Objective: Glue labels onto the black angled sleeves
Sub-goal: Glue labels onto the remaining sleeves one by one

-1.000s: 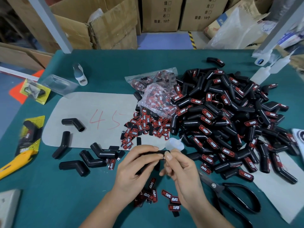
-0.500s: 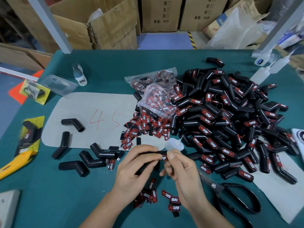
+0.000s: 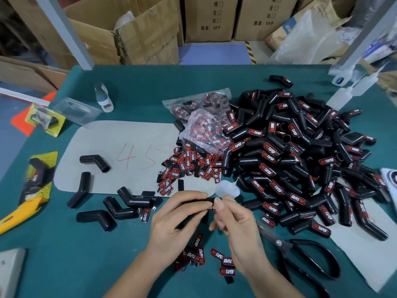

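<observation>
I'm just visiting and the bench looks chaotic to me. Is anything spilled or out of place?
Nothing looks damaged. The loose labels have spilled out of their torn clear bag across the grey mat, and a few more lie scattered on the green table under the hands. The scissors lie open by the right hand.

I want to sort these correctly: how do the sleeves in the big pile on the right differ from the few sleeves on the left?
The pile sleeves carry red labels and lie heaped; the left sleeves look bare and lie spread apart. Both are black, angled tubes.
</observation>
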Demonstrator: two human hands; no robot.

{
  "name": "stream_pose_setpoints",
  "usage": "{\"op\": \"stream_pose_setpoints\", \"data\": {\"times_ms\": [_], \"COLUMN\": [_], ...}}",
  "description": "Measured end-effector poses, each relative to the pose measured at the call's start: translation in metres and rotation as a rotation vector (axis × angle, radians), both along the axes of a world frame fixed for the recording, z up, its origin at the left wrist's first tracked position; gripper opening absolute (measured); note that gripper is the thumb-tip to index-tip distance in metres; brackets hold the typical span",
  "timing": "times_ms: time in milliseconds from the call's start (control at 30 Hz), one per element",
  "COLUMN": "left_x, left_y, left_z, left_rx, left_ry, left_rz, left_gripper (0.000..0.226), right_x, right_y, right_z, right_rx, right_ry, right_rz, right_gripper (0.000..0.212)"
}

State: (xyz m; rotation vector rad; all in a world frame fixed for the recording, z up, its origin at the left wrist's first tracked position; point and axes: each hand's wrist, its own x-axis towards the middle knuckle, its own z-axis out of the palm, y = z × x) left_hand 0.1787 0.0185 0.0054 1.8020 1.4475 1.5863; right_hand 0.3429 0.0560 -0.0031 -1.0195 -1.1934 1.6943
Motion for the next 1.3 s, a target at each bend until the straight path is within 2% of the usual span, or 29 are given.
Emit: {"op": "stream_pose_setpoints", "data": {"times_ms": [200, 467, 633, 767, 933, 1100, 1300], "left_x": [0.0010, 0.0031, 0.0035, 0.0064, 0.0076, 0.0068, 0.0067], "left_y": [-0.0003, -0.0021, -0.0018, -0.0039, -0.0046, -0.0034, -0.0017], "left_z": [0.0028, 0.0038, 0.0019, -0.0017, -0.0037, -0.0029, 0.0010], "left_rx": [0.003, 0.011, 0.039, 0.070, 0.092, 0.074, 0.037], "left_ry": [-0.050, -0.082, -0.041, -0.004, 0.010, -0.017, -0.060], "left_rz": [0.021, 0.069, 0.097, 0.096, 0.105, 0.133, 0.085], "left_gripper": [0.024, 0.023, 0.019, 0.017, 0.017, 0.023, 0.021], "right_x": [0.0005, 0.0000, -0.0010, -0.0037, -0.0036, -0.0022, -0.0038], "right_y": [-0.0003, -0.0011, -0.0019, -0.0027, -0.0049, -0.0048, -0.0049], "right_z": [0.0045, 0.0079, 0.0054, 0.0061, 0.0033, 0.0036, 0.0063], "right_rx": [0.004, 0.072, 0.081, 0.065, 0.046, 0.031, -0.008], "right_ry": [0.019, -0.038, -0.023, -0.017, 0.012, 0.003, 0.009], "right_rz": [-0.001, -0.016, -0.014, -0.016, -0.011, -0.019, -0.017], "right_gripper": [0.065, 0.053, 0.049, 0.033, 0.029, 0.044, 0.049]}}
